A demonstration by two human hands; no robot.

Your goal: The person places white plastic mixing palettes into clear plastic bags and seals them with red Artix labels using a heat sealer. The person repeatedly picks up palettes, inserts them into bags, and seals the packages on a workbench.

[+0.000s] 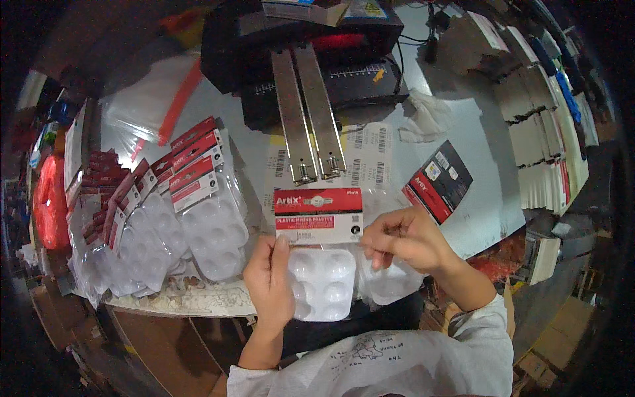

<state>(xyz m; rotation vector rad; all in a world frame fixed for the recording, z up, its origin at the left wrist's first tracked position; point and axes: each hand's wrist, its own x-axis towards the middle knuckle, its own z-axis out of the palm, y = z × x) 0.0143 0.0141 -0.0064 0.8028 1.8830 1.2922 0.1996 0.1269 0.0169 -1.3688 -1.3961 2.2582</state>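
A white plastic paint palette (322,284) with round wells, bagged in clear film, hangs below a red, black and white header card (319,218). My left hand (268,281) is closed on the left edge of this package, thumb on the front. Beside the card's right edge, my right hand (413,241) has its fingers curled into a pinch; what lies between the fingertips I cannot make out. A second bagged palette (393,281) lies partly hidden beneath the right hand. Farther right rests a loose black and red card (440,182) with small round stickers.
Two metal arms (307,112) reach toward me from a black machine (238,46), above sheets of barcode labels (370,152). Bagged palettes (211,228) with red cards are piled at left. Stacks of cards (532,126) line the right side; crumpled white tissue (423,118) lies near the machine.
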